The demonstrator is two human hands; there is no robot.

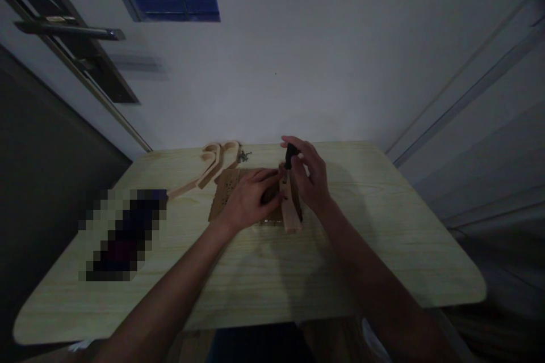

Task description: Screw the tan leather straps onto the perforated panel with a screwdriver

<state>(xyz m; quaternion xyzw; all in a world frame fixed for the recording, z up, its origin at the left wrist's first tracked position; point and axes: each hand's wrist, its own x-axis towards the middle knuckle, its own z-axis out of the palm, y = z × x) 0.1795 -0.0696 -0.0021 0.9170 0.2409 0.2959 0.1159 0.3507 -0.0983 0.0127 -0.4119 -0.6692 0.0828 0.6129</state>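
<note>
My right hand [312,176] is wrapped round the black handle of a screwdriver [291,154], held upright with its shaft pointing down at a pale wooden bar [290,212]. Its tip meets the bar near the far end, where a dark spot shows. From the left side, my left hand [253,195] grips the bar, thumb and fingers curled to its edge. Beneath the hand and bar lies a brown piece with small dark holes [225,190], partly hidden by my left hand.
Curved wooden pieces [217,161] lie at the table's back left, beside a small pile of screws [244,155]. A pixelated dark patch [128,235] covers something on the left. The table [383,238] meets a white door with a metal handle [72,30].
</note>
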